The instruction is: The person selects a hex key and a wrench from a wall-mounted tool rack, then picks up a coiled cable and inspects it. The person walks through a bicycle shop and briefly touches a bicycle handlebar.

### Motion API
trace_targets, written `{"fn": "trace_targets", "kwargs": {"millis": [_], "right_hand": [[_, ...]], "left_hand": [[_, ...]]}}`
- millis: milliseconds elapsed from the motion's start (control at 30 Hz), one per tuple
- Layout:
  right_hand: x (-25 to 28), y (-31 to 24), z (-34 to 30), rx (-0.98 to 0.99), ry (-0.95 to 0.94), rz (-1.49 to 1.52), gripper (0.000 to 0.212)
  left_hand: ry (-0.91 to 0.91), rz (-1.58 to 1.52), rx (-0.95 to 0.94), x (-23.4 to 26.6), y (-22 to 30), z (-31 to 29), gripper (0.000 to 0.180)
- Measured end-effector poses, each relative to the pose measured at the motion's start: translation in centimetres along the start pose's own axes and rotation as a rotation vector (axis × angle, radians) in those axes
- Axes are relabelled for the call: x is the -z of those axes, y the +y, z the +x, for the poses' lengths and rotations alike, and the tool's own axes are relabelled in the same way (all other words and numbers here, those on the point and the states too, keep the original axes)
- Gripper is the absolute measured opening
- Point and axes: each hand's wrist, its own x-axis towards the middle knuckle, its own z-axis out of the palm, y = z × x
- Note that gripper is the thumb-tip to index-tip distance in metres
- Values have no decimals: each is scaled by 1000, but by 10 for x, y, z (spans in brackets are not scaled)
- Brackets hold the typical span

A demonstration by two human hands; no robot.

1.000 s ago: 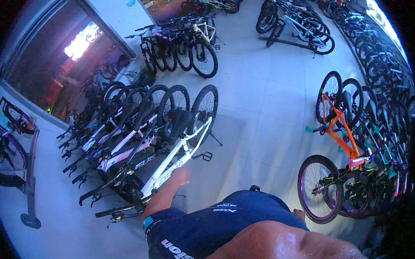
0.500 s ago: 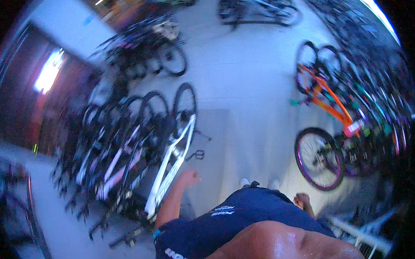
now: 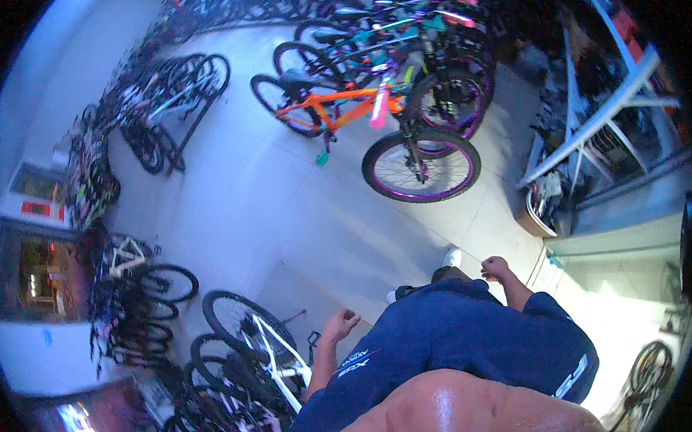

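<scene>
My left hand (image 3: 341,325) hangs at my side near a white bicycle (image 3: 273,353), not touching it. Its fingers are loosely bent and a little apart, with nothing visible in them. My right hand (image 3: 496,269) is on the other side of my body, away from any bicycle. Its fingers are curled in, and I see nothing held there. Ahead of me stands an orange bicycle (image 3: 343,110) with purple-rimmed wheels and a pink piece on its frame. A white shoe (image 3: 452,257) shows below me on the tiled floor.
Rows of bicycles line the far side, with another group (image 3: 145,308) at left. A dark bicycle (image 3: 161,123) stands at far left. White slanted beams (image 3: 597,123) and a bin (image 3: 537,217) are at right, near a glass panel (image 3: 622,251). One more bicycle (image 3: 644,383) stands at lower right.
My view has swung to the right: the orange bicycle now stands ahead and the white bicycle lies lower left. The beams and glass panel have come into sight. Both hands have swung outward.
</scene>
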Motion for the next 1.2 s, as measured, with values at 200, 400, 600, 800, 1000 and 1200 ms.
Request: {"fn": "trace_targets", "kwargs": {"millis": [200, 400, 600, 800, 1000, 1200], "right_hand": [[55, 117, 23, -120, -1, -73, 19], [98, 104, 24, -157, 123, 379, 17], [125, 69, 12, -93, 263, 520, 23], [110, 95, 23, -222, 271, 787, 16], [52, 95, 5, 68, 327, 192, 12], [13, 39, 9, 194, 265, -136, 22]], "left_hand": [[-8, 74, -76, 19, 67, 68, 58], [-137, -441, 36, 23, 148, 145, 51], [-132, -1295, -177, 118, 250, 208, 62], [-410, -1479, -268, 223, 371, 264, 71], [-994, -1529, -597, 231, 430, 296, 69], [-965, -1747, -449, 192, 493, 289, 50]]}}
